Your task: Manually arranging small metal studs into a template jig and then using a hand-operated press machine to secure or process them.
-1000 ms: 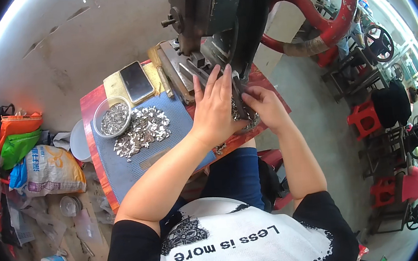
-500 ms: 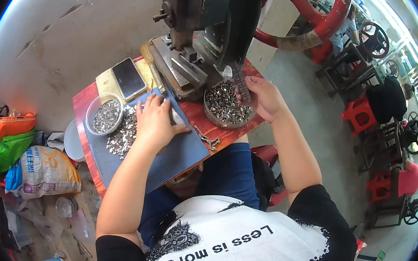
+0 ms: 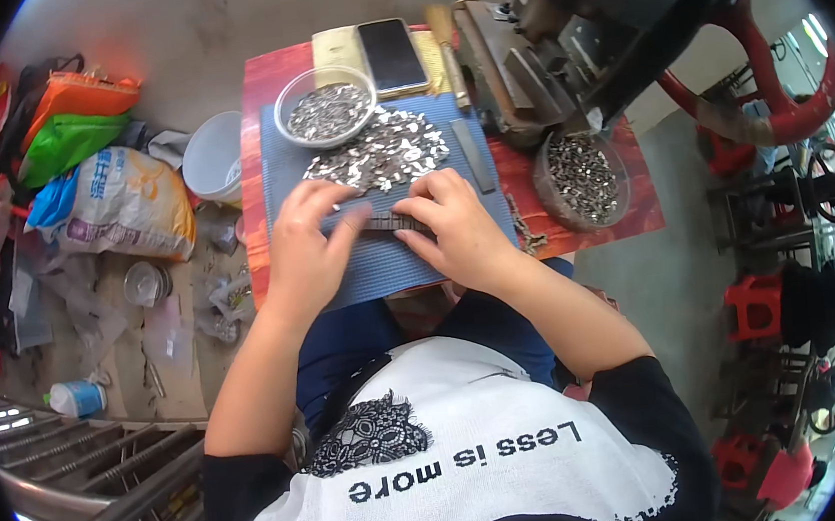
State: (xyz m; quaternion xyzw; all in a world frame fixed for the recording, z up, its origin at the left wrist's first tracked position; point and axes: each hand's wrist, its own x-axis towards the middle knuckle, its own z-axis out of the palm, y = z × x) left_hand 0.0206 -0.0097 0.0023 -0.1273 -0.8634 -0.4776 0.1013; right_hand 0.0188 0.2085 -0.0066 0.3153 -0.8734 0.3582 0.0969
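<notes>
A dark slotted metal bar (image 3: 396, 221) lies low over the blue ribbed mat (image 3: 369, 280), pinched between the thumb and fingers of my right hand (image 3: 465, 231). Beside the bar's left end is my left hand (image 3: 304, 246), its fingers stretched toward the pile and its thumb apart, smeared by motion. Whether it touches the bar I cannot tell. Just beyond both hands spreads a pile of small silvery metal pieces (image 3: 392, 152). A round clear tub (image 3: 373, 114) of similar pieces stands at the pile's far left. To the right a flat grey metal strip (image 3: 473, 157) rests on the mat.
A phone (image 3: 391, 54) lies on a yellow cloth (image 3: 331, 50) at the back, with a brush (image 3: 448, 52) beside it. The heavy press (image 3: 605, 16) with its red wheel (image 3: 810, 112) stands right, behind a second tub (image 3: 624, 208) of metal pieces. Bags (image 3: 131, 203) lie left.
My right hand has brought the slotted bar from above the right tub leftward onto the mat. My left hand has drawn back from the pile and the grey strip. The view has swung right-to-left lower.
</notes>
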